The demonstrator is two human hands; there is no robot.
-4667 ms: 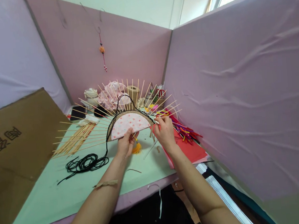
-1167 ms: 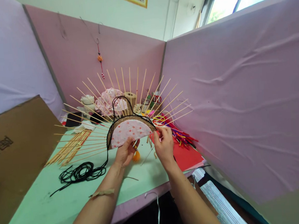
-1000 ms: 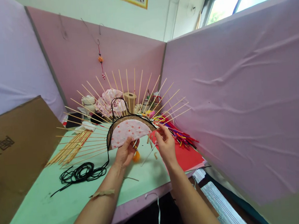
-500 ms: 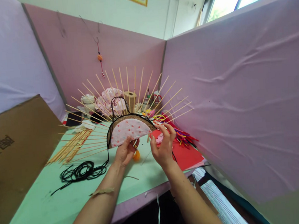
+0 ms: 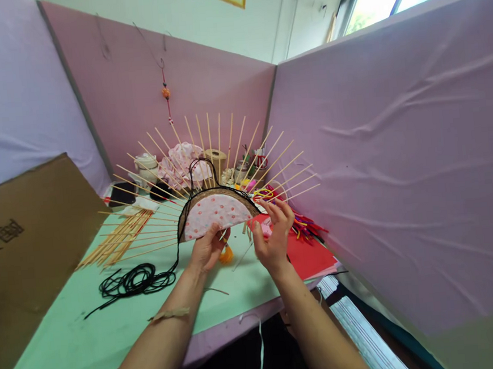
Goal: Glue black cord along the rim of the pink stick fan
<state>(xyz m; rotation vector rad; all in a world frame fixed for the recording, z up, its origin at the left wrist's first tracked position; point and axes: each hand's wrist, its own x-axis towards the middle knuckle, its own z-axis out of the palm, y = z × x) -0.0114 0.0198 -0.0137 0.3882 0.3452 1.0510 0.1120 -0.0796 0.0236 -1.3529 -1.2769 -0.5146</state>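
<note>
My left hand [image 5: 208, 249] grips the straight lower edge of a half-round fan frame [image 5: 213, 210]. The frame is covered in pink dotted fabric, with several bamboo sticks [image 5: 152, 183] fanning out from its rim. A black cord [image 5: 133, 280] runs round the curved rim, loops above it and trails down to a coil on the green table top [image 5: 91, 327]. My right hand [image 5: 273, 236] hovers just right of the frame, palm toward me and fingers spread, holding nothing. An orange tassel [image 5: 225, 255] hangs below the frame.
A bundle of loose bamboo sticks [image 5: 116, 240] lies at the left, beside a leaning cardboard sheet [image 5: 24, 236]. Red paper [image 5: 307, 253] and coloured pipe cleaners [image 5: 307, 225] lie on the right. Spools, pots and pink fabric [image 5: 184, 158] crowd the back corner. Pink partitions [image 5: 389, 150] enclose the desk.
My right hand let go of the frame's right corner, turned palm toward me and spread its fingers. My left hand keeps holding the frame, which was lifted off the table earlier.
</note>
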